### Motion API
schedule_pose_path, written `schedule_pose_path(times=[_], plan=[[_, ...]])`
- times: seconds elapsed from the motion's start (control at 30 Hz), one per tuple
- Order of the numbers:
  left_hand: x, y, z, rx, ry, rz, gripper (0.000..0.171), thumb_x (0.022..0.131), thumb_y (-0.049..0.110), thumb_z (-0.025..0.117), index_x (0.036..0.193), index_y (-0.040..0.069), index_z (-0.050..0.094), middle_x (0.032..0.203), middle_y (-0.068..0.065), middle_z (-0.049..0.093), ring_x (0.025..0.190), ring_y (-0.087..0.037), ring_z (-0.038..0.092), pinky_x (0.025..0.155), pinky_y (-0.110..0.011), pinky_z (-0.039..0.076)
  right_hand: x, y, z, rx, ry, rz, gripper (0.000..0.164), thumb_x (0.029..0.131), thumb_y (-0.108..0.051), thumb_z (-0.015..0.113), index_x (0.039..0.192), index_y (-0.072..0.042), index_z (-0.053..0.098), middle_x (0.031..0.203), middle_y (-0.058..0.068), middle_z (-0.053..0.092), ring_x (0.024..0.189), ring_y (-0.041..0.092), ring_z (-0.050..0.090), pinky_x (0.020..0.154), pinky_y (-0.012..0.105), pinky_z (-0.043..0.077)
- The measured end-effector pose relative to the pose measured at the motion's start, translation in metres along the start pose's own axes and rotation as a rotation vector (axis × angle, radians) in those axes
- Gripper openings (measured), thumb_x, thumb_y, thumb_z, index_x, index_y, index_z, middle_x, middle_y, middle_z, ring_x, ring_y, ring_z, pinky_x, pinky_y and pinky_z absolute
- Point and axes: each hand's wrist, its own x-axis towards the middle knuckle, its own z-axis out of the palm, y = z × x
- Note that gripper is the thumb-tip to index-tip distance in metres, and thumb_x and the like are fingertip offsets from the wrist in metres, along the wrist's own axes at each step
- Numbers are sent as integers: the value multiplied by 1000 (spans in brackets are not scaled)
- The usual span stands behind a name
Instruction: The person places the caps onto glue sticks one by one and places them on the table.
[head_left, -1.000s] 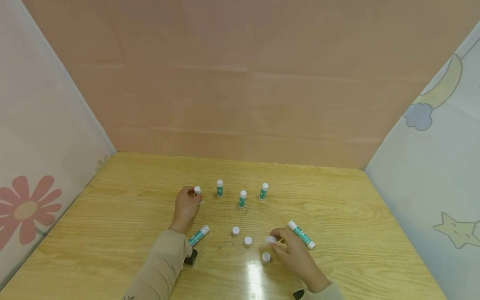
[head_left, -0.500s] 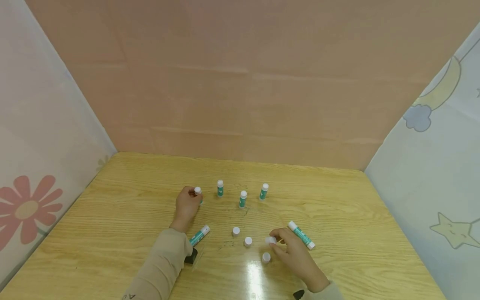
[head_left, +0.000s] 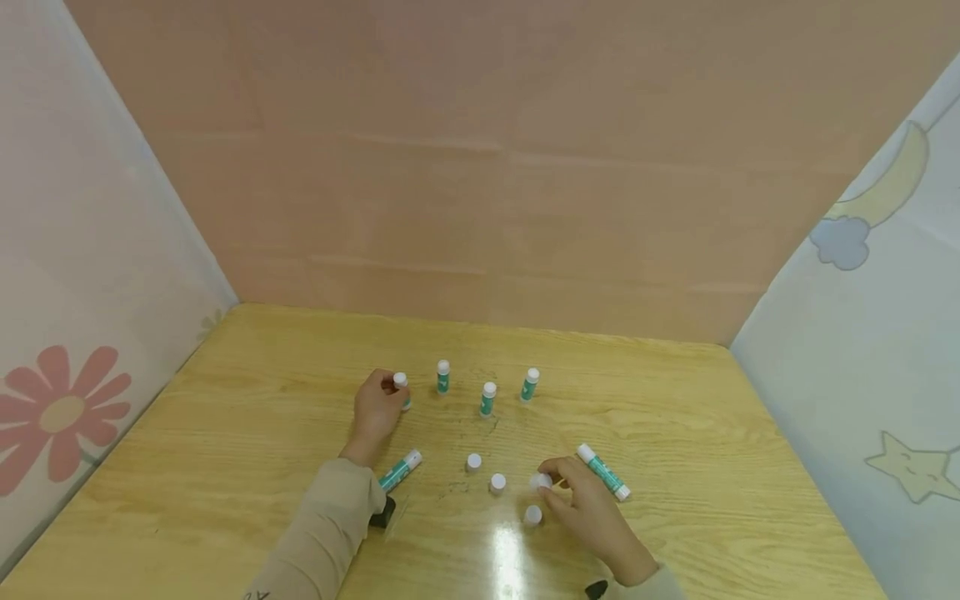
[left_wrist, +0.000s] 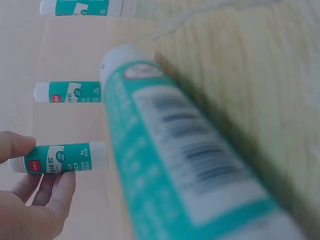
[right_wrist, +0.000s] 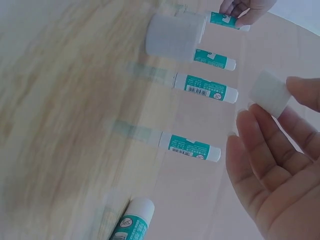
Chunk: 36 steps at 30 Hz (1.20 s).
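Note:
My left hand (head_left: 375,410) grips an upright white-and-teal glue stick (left_wrist: 70,157) between thumb and fingers, at the left end of a row. To its right three more glue sticks stand upright: one (head_left: 443,377) beside it, one (head_left: 487,400) a little nearer and one (head_left: 530,385) farther right. Over the right front of the table, my right hand (head_left: 588,504) pinches a small white cap (right_wrist: 270,93) between thumb and fingertips, above the wood. Three similar white caps sit on the table near it: a left one (head_left: 474,462), a middle one (head_left: 498,483) and a front one (head_left: 533,516).
One glue stick (head_left: 401,470) lies on its side by the left sleeve; another (head_left: 603,472) lies just beyond the right hand. The wooden table (head_left: 675,400) ends at a plain backdrop (head_left: 480,208), with patterned side panels left (head_left: 135,275) and right (head_left: 885,350).
My left hand and its glue stick have shifted very slightly to the right. The right hand keeps its pinch on the cap in the same place. The head view has moved a little.

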Motion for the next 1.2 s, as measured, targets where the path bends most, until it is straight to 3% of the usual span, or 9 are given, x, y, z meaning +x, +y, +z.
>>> schedule_pose_path(times=[0.27, 0.67, 0.9, 1.2], plan=[[-3, 6, 0, -12, -13, -18, 18, 81, 6, 55, 97, 0, 49, 98, -15, 53, 91, -26, 50, 73, -34, 44, 2, 1, 1, 13, 24, -24, 24, 71, 1, 66, 93, -1, 55, 88, 0, 56, 76, 13, 52, 62, 28, 47], [-15, 14, -2, -37, -57, 33, 20, 80, 6, 56, 97, 0, 50, 99, -14, 54, 93, -26, 52, 76, -34, 46, 8, -2, 2, 24, 101, -68, 28, 64, 9, 67, 89, 3, 55, 84, 2, 56, 72, 11, 52, 63, 26, 48], [-28, 20, 2, -26, -97, 111, 17, 80, 6, 57, 96, 2, 52, 95, -10, 56, 90, -23, 54, 73, -34, 47, 8, -6, 0, 63, 119, 21, 30, 63, 13, 66, 88, 1, 55, 85, 2, 56, 73, 11, 54, 66, 24, 48], [-42, 22, 5, -37, -150, 214, 12, 80, 2, 57, 91, 1, 52, 91, -8, 55, 89, -22, 51, 76, -33, 46, 7, -9, -1, 100, 123, 62, 32, 61, 17, 65, 87, 1, 55, 84, 4, 56, 73, 12, 55, 67, 24, 48]])
